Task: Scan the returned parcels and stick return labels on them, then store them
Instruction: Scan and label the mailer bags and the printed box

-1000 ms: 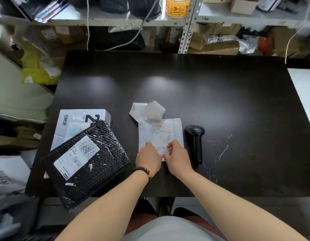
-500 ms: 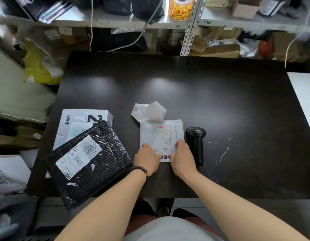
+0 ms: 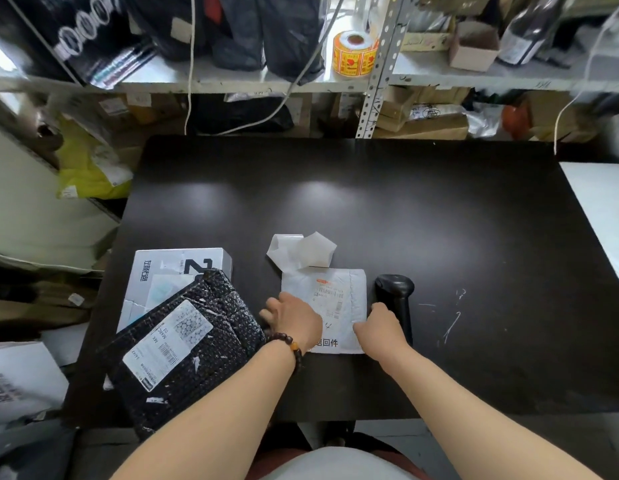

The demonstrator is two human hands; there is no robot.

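Both hands are on one white parcel point(image 3: 349, 289) lying flat near the counter's point(image 3: 370, 202) front edge. The left grip point(image 3: 294, 320) curls its fingers over the left edge, and the right grip point(image 3: 377, 327) pinches the lower right edge. One black scanner point(image 3: 396, 296) lies just right of the parcel. To the left, one black bubble-wrapped parcel point(image 3: 183, 341) overlaps one white box point(image 3: 169, 268). Two crumpled backing papers point(image 3: 301, 252) touch the white parcel's far edge. One orange sticker roll point(image 3: 353, 53) stands on the shelf point(image 3: 232, 79).
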